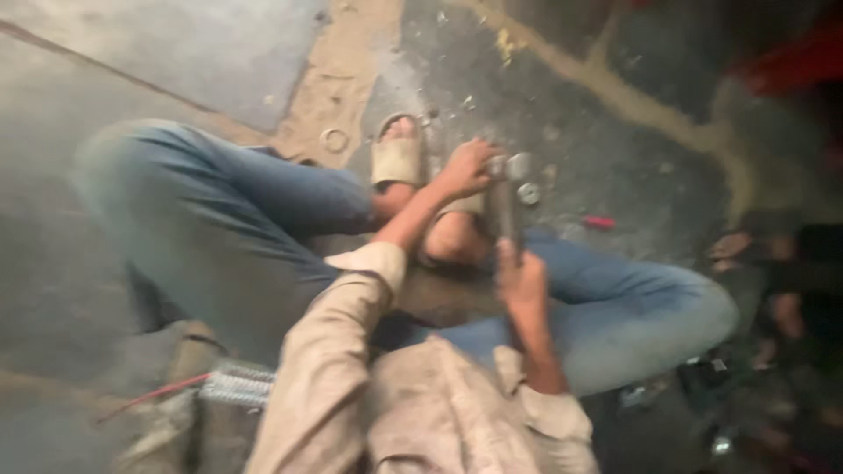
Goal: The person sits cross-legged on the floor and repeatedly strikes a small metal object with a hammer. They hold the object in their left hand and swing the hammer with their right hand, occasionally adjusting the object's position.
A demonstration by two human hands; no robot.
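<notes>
**Two hands on a grey metal part, seated on the floor**

The person sits on the concrete floor (615,79) in blue jeans (255,202) and a beige shirt (351,351), feet in tan sandals (398,160) drawn close. A dark grey, rod-like metal part (504,206) stands upright between the knees, just beside the feet; blur hides its exact kind. The left hand (465,168) curls its fingers round the part's pale upper end. The right hand (522,283) is closed round the lower end of the part, thumb up along it. A small metal ring (529,194) lies on the floor touching or just beside the part's top. A second ring (334,140) lies near the sandal toe, and a red-handled tool (600,223) lies near, beyond the right knee.
</notes>
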